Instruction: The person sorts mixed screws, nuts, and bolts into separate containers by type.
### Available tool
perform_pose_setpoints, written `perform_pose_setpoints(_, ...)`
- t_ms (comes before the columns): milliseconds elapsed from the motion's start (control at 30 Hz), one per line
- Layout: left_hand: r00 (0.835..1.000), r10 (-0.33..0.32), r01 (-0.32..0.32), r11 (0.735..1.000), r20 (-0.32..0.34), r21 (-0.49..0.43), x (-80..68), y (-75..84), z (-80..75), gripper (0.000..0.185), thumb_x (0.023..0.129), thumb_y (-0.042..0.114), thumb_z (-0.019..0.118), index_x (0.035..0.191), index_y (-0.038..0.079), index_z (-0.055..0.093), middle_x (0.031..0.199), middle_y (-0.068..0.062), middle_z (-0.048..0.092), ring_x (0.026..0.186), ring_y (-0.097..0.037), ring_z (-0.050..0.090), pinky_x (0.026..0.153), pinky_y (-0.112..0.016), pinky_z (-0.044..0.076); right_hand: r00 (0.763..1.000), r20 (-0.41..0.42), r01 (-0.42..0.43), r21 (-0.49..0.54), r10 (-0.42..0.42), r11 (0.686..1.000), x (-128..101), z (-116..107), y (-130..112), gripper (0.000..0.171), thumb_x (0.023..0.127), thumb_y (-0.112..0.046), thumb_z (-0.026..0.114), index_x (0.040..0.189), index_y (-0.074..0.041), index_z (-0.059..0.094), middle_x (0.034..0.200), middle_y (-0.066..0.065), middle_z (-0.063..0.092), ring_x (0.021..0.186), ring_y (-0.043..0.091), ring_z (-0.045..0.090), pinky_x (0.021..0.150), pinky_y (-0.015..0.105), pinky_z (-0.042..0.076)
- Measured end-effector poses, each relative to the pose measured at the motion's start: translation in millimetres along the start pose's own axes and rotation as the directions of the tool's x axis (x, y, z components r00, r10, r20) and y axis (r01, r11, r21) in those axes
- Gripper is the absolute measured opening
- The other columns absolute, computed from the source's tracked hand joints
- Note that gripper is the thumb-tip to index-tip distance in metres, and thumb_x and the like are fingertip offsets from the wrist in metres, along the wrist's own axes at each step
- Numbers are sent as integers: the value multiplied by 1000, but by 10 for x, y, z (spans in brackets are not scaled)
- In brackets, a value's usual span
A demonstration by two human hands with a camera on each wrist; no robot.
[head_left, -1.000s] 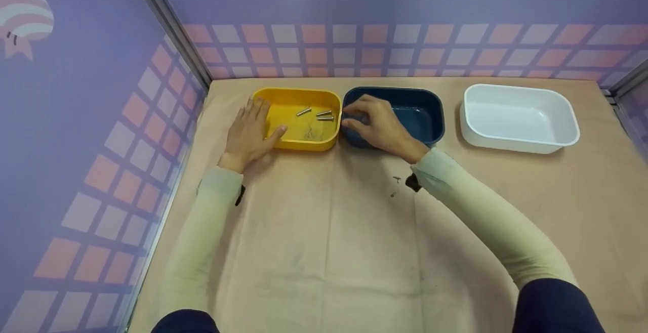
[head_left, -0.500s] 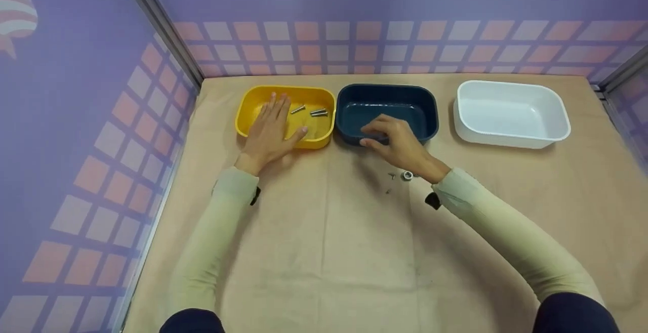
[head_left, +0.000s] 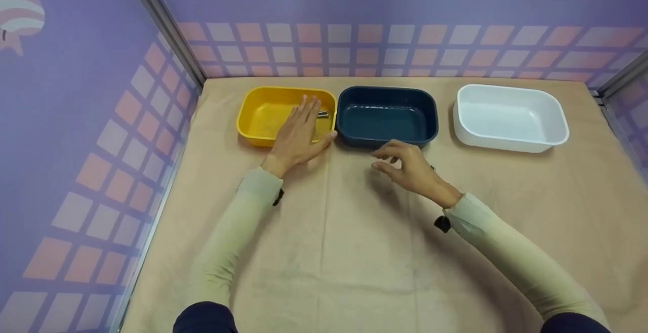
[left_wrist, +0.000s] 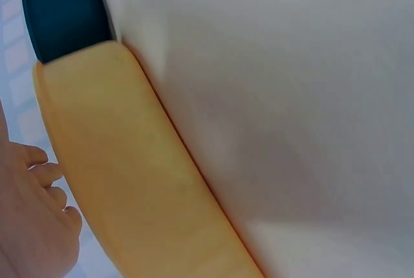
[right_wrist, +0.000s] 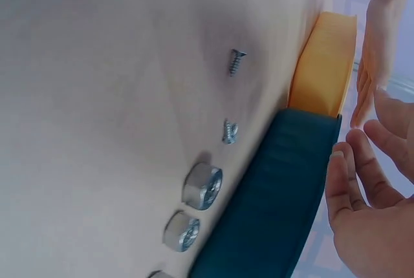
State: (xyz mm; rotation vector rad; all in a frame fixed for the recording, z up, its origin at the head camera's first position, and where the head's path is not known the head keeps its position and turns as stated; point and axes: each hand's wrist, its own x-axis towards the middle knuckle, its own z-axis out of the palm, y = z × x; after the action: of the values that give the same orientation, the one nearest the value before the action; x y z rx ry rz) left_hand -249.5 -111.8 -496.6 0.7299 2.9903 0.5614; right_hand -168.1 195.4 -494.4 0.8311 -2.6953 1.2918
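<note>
The left hand [head_left: 298, 138] lies flat over the near right part of the yellow tray [head_left: 263, 113], its fingers [head_left: 307, 113] straight and slightly spread, reaching into the tray; it holds nothing that shows. A metal bolt [head_left: 323, 115] peeks out in the tray just past the fingertips. The blue tray [head_left: 387, 115] sits touching the yellow tray's right side, and the white tray [head_left: 511, 115] stands well apart further right, all 3 in a row at the far edge of the tan worktop [head_left: 354, 252]. The right hand [head_left: 410, 166] hovers just in front of the blue tray's near wall, its fingers [head_left: 390, 156] loosely curled and apart, gripping nothing. In the right wrist view, 2 small screws [right_wrist: 237, 61] and 2 nuts [right_wrist: 202, 186] lie on the worktop close along the blue tray's near wall, below that hand; a third piece at the bottom edge is cut off and cannot be told. The left wrist view shows the yellow tray's outer wall with the blue tray butted against its end.
</note>
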Motion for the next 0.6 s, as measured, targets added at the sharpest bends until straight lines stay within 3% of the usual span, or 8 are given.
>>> perform_pose_setpoints(167,1000,1,-1,1000,18,2,89,141,68,99,105,76,32,173,9,9,181,-8,4,168,-24,-2,137,-39,-3,1000,2,-12,-5,12,1000,-104,-5,57,18,98,-12,79,113,-1,82,108,13,77,98,25,73,80,43,64)
perform_pose_setpoints(400,999,41,-41,999,-6,17,227,254,186,98,106,73,36,171,3,11,181,-13,8,168,-28,1,138,-45,4,1000,22,-2,0,2,1000,-241,33,156,17,95,-6,80,110,3,81,107,13,77,96,27,75,75,37,64)
perform_pose_setpoints(600,999,33,-33,999,-7,14,302,275,251,97,107,70,39,171,3,12,180,-15,10,168,-29,1,137,-44,2,999,49,-7,-31,9,1000,-343,76,209,18,94,-9,82,110,0,82,102,10,79,86,19,70,72,38,62)
